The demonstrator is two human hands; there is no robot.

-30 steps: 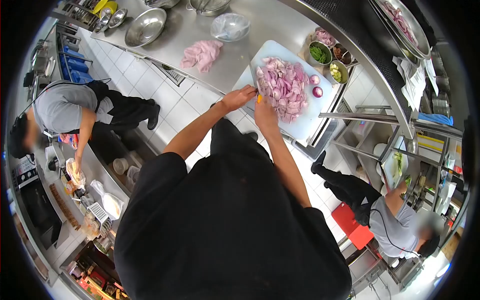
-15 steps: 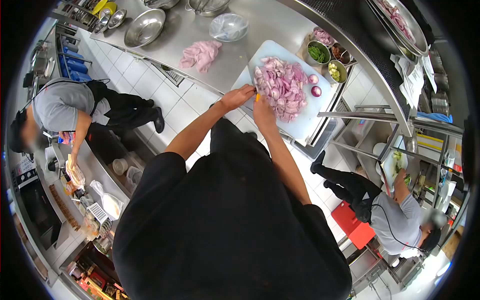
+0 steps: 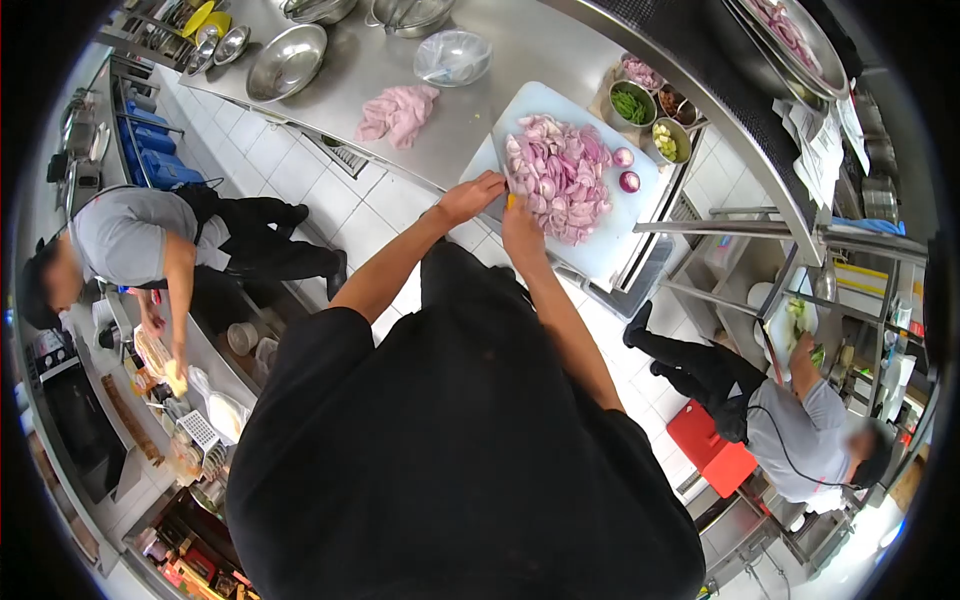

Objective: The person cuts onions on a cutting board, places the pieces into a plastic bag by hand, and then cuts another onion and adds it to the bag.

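On the white cutting board (image 3: 620, 245) lies a large heap of sliced red onions (image 3: 560, 185). Two small cut onion pieces (image 3: 628, 181) rest at its right. My right hand (image 3: 523, 232) is closed round the orange-yellow handle of a knife (image 3: 512, 201), at the heap's lower left. The knife's blade is hard to make out against the board and onions. Close beside the handle, my left hand (image 3: 473, 199) has its fingers pressed together at the board's left edge; what they hold, if anything, is hidden.
A pink cloth (image 3: 397, 112), a clear plastic bag (image 3: 453, 57) and a steel bowl (image 3: 287, 64) sit on the steel counter (image 3: 345, 95). Small tubs (image 3: 632, 104) stand beyond the board, beneath a shelf edge. One co-worker (image 3: 135, 235) is at left, another (image 3: 800, 440) at right.
My hands stay near the same spot, the right one shifting slightly left over the knife handle. The left co-worker has bent and reached further along their counter.
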